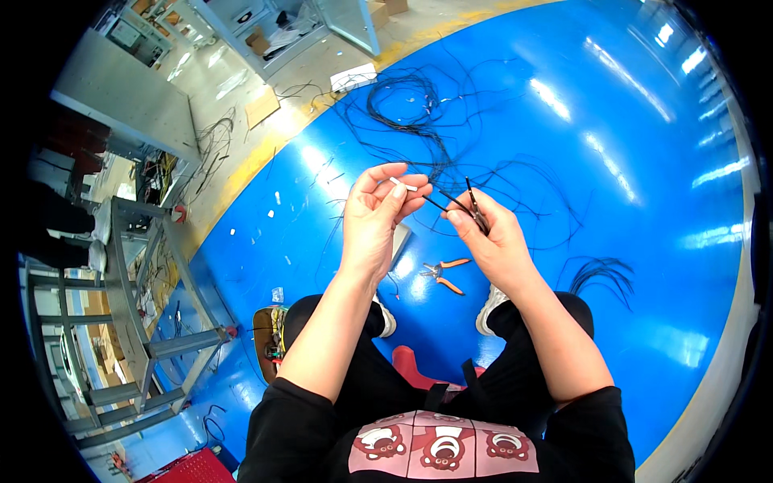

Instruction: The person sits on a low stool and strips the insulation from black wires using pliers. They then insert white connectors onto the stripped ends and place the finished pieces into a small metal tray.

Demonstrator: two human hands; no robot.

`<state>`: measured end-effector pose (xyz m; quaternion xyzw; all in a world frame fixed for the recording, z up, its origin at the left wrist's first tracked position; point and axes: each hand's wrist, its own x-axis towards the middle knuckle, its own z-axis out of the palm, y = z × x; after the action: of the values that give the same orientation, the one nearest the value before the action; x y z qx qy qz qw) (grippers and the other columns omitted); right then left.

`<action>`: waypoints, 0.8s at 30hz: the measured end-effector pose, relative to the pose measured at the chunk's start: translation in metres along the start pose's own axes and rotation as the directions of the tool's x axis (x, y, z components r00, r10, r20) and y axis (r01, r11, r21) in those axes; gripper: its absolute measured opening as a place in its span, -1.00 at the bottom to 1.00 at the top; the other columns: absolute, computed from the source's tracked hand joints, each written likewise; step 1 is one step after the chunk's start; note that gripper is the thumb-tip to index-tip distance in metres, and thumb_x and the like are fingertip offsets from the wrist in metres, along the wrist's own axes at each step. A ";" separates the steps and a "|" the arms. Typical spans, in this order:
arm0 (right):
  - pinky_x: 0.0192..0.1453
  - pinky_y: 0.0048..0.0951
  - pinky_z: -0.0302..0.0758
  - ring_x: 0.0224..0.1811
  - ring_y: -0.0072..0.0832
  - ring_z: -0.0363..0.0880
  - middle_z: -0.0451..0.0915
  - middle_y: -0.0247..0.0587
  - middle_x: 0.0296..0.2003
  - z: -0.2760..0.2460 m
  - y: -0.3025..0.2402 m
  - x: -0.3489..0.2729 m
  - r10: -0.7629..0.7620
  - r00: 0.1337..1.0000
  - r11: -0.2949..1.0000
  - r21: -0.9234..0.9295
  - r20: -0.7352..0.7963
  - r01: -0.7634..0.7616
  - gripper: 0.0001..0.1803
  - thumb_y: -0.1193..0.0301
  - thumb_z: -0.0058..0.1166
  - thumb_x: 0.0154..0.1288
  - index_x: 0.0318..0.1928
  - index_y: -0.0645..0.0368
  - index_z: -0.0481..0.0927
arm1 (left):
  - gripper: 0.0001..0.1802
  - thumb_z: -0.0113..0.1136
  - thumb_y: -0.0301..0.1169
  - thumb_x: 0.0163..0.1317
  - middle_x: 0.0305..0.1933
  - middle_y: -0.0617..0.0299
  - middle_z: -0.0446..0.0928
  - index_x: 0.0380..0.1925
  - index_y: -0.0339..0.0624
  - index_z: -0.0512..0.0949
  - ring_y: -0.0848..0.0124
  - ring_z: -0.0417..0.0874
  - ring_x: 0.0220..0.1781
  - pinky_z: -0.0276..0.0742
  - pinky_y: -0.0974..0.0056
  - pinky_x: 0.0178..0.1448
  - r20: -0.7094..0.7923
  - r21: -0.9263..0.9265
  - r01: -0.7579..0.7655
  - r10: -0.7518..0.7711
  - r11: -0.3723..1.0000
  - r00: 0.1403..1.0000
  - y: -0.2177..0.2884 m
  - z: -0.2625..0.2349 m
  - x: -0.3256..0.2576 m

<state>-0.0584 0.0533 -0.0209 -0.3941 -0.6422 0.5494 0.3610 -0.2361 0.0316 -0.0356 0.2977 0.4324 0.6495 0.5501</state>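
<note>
Head view: left grip [373, 213] pinches white tube [405, 185], any print illegible.

— I'm getting bright light here, white streaks glaring off the floor [660, 270] toward its right edge.
— Focus?
— Left hand [377, 200] and right hand [495, 241] look crisp to me; the yellow border [411, 47] bows, and the view's rim falls black.
</note>
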 end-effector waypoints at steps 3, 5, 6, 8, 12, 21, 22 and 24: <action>-0.40 -0.55 0.31 -0.45 -0.72 0.29 0.47 -0.34 -0.52 -0.009 0.010 0.002 0.010 0.999 1.000 -0.002 -0.048 -0.010 -0.85 0.43 0.09 0.33 -0.26 0.28 0.49 | -0.75 0.10 -0.52 0.32 -0.07 -0.03 0.61 -0.02 -0.27 0.41 0.29 0.67 -0.04 0.63 0.34 0.04 0.086 -0.008 -0.053 0.054 0.999 0.995 -0.009 0.009 0.005; -0.42 -0.55 0.29 -0.46 -0.72 0.28 0.46 -0.36 -0.54 -0.015 0.012 0.007 0.015 0.998 0.999 -0.038 -0.059 -0.017 -0.85 0.43 0.09 0.33 -0.26 0.28 0.50 | -0.77 0.08 -0.55 0.32 -0.07 -0.04 0.60 -0.04 -0.26 0.40 0.28 0.66 -0.03 0.62 0.33 0.07 0.107 0.024 -0.081 0.079 0.996 0.991 -0.009 0.014 0.009; -0.45 -0.55 0.25 -0.48 -0.73 0.26 0.44 -0.38 -0.55 -0.016 0.008 0.007 0.038 0.997 0.999 -0.031 -0.060 -0.040 -0.85 0.42 0.08 0.33 -0.27 0.28 0.51 | -0.76 0.08 -0.56 0.31 -0.06 -0.04 0.60 -0.03 -0.26 0.39 0.28 0.66 -0.02 0.61 0.33 0.08 0.117 0.036 -0.097 0.092 0.995 0.989 -0.009 0.017 0.009; -0.47 -0.55 0.23 -0.50 -0.74 0.24 0.42 -0.40 -0.56 -0.019 0.006 0.009 0.070 0.995 0.996 -0.047 -0.073 -0.073 -0.85 0.42 0.08 0.33 -0.27 0.27 0.51 | -0.76 0.08 -0.57 0.31 -0.06 -0.04 0.60 -0.03 -0.26 0.38 0.28 0.66 -0.02 0.60 0.32 0.09 0.136 0.051 -0.121 0.113 0.991 0.984 -0.010 0.020 0.012; -0.49 -0.55 0.19 -0.52 -0.74 0.21 0.40 -0.42 -0.59 -0.021 0.004 0.012 0.092 0.993 0.993 -0.065 -0.070 -0.096 -0.85 0.41 0.08 0.33 -0.26 0.26 0.52 | -0.75 0.07 -0.58 0.32 -0.05 -0.04 0.60 -0.02 -0.25 0.37 0.28 0.65 0.00 0.59 0.31 0.10 0.156 0.073 -0.159 0.146 0.985 0.977 -0.009 0.021 0.014; -0.50 -0.56 0.19 -0.53 -0.75 0.22 0.39 -0.42 -0.60 -0.019 0.005 0.011 0.078 0.995 0.996 -0.050 -0.057 -0.080 -0.86 0.42 0.09 0.32 -0.26 0.26 0.53 | -0.75 0.04 -0.58 0.33 -0.05 -0.01 0.60 0.00 -0.22 0.35 0.30 0.64 0.02 0.57 0.31 0.09 0.172 0.119 -0.230 0.208 0.966 0.963 -0.006 0.017 0.014; -0.49 -0.55 0.20 -0.53 -0.74 0.23 0.41 -0.42 -0.60 -0.019 0.004 0.012 0.083 0.995 0.995 -0.053 -0.055 -0.086 -0.86 0.42 0.09 0.32 -0.27 0.26 0.53 | -0.75 0.04 -0.58 0.33 -0.05 -0.01 0.60 -0.01 -0.22 0.35 0.30 0.64 0.02 0.57 0.30 0.09 0.181 0.121 -0.235 0.211 0.965 0.961 -0.006 0.017 0.013; -0.49 -0.55 0.23 -0.53 -0.74 0.24 0.43 -0.41 -0.59 -0.019 0.002 0.012 0.094 0.994 0.994 -0.059 -0.052 -0.097 -0.86 0.41 0.10 0.31 -0.27 0.26 0.54 | -0.75 0.03 -0.59 0.33 -0.05 -0.01 0.60 0.00 -0.23 0.35 0.30 0.63 0.02 0.56 0.29 0.10 0.189 0.136 -0.247 0.219 0.959 0.957 -0.003 0.017 0.012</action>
<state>-0.0467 0.0725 -0.0195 -0.4486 -0.6301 0.5365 0.3376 -0.2230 0.0473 -0.0323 0.4444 0.3954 0.6453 0.4793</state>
